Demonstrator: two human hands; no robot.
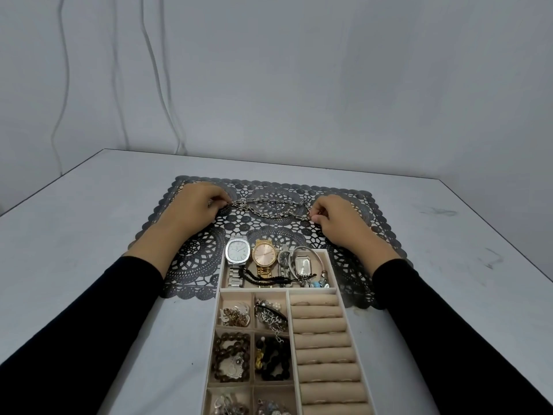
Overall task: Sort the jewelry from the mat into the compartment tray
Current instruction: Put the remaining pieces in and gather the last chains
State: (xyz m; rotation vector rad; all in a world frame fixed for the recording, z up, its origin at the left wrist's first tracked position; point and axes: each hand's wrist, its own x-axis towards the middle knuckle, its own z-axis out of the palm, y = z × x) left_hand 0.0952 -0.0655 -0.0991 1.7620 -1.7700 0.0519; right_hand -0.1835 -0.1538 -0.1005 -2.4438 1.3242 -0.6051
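Our left hand (196, 205) has thumb and fingertips pinched on one end of the chain (269, 208), and our right hand (339, 218) is pinching the other end, fingers curled in tight. Both hands are out beyond the far end of the tray (269, 290), one off to each side of it.

The chain is silver with long oval links. It runs in several strands bunched together and sags a little in the middle as it stretches from hand to hand. It sits low over the dark lace mat (194, 259), past the tray's far end; we can't tell whether its middle touches the mat.

In the tray's far compartment lie a silver watch (238, 250) and a gold watch (264, 255), side by side. Ring rolls (323, 339) fill the tray's right side, and beads and small pieces sit in the compartments on its left.
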